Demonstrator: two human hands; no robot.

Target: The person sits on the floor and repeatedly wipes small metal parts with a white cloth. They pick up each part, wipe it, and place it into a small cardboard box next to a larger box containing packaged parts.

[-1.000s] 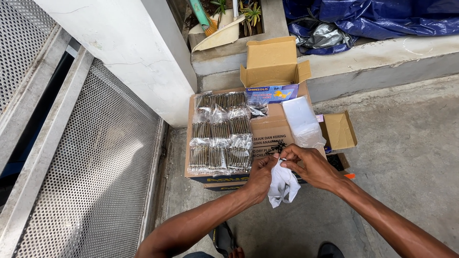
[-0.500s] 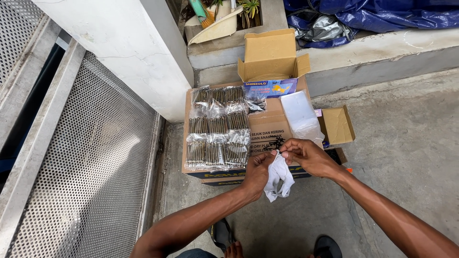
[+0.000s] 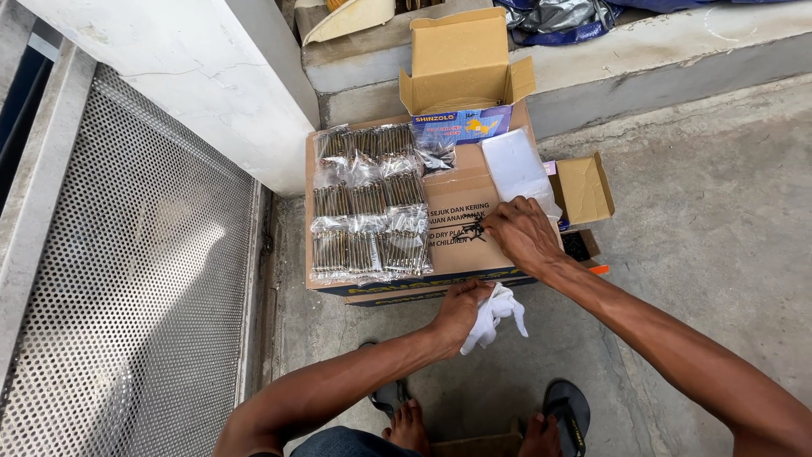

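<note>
Crouching over bare feet and dark sandals, the person works at a flat cardboard carton that serves as a low worktop on the concrete floor. Nearest, the left hand is closed around a crumpled white plastic bag, held just off the carton's near edge, seemingly so its mouth stays within reach. Just beyond, the right hand rests on the carton top, fingertips pinched over a small scatter of dark screws; whether it grips any I cannot tell. Left of it, clear packets of screws lie in rows, filling that half and leaving the right half as working room. Farther back stand an open small box and another at the right edge. A perforated metal grating borders the left.
</note>
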